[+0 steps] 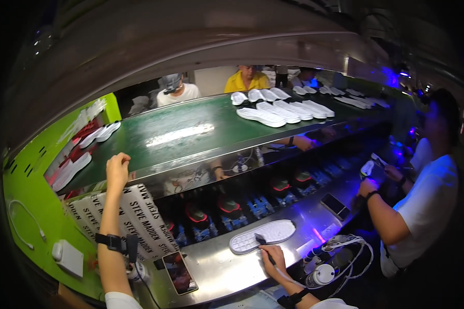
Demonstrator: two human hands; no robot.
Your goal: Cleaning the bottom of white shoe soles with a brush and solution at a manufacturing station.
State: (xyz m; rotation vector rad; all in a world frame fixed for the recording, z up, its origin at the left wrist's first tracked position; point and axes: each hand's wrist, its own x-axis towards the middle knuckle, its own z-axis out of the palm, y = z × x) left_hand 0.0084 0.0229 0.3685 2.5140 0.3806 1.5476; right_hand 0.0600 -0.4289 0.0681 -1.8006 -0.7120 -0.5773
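Observation:
A white shoe sole lies flat on the metal worktop with its hollow side up. My right hand is closed around a brush, whose dark tip touches the sole's inner face near its middle. My left hand is raised beside the near edge of the green conveyor belt. Its fingers are curled in, and nothing shows in them. Dark bands wrap both of my wrists or forearms. Below my left arm stands a white panel with black print.
Several white soles rest on the belt, others at its left end. A phone, a second phone, a white cup and tangled cables lie around the worktop. At right a co-worker holds a sole.

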